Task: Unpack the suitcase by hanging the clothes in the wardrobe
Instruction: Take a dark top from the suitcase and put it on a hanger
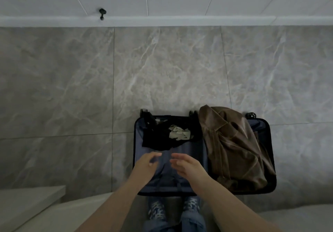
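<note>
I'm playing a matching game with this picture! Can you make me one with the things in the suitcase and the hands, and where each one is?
Things:
1. brown garment
2. black clothes
3. pale crumpled item
4. two hands: left hand, right hand

Places:
A. on top of the black clothes
B. piled over the right half of the open suitcase
C. at the far end of the left half
D. hovering empty over the near part of the left half

Pairs: 1-B, 2-C, 3-A, 4-D
</note>
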Motion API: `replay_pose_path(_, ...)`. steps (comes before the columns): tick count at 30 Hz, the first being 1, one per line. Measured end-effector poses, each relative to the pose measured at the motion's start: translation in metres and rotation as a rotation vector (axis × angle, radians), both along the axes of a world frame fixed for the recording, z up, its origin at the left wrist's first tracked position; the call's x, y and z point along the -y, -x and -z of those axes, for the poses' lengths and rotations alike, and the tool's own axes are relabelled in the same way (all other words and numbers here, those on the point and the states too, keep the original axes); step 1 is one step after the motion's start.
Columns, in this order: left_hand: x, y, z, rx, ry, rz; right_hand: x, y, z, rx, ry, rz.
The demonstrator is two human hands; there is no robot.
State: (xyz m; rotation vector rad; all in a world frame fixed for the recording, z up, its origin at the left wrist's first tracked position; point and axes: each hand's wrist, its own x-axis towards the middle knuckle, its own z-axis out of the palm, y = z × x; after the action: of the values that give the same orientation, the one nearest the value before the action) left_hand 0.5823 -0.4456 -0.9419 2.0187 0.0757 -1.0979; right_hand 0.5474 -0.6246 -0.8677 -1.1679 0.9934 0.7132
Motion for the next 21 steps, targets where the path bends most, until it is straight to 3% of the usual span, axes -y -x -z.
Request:
replay_pose_path(5, -0.002, -0.019, 0.061, -0.039, -0.031, 0.035, -0.015, 0.021, 0.066, -0.055, 0.005, 0.041)
replay_pose_path(12, 0.015, -0.071, 0.120, -0.091, -0.064, -0.032, -0.015, 0.026, 0.125, -0.065, -0.004, -0.154)
replay_pose_path(16, 0.044, -0.113, 0.145, -0.179, -0.019, -0.271, -0.013, 0.039, 0.144, -0.113, -0.036, -0.108)
replay_pose_path(21, 0.068, -0.135, 0.175, -0.162, -0.114, -0.410, -0.021, 0.061, 0.163, -0.124, -0.076, -0.065)
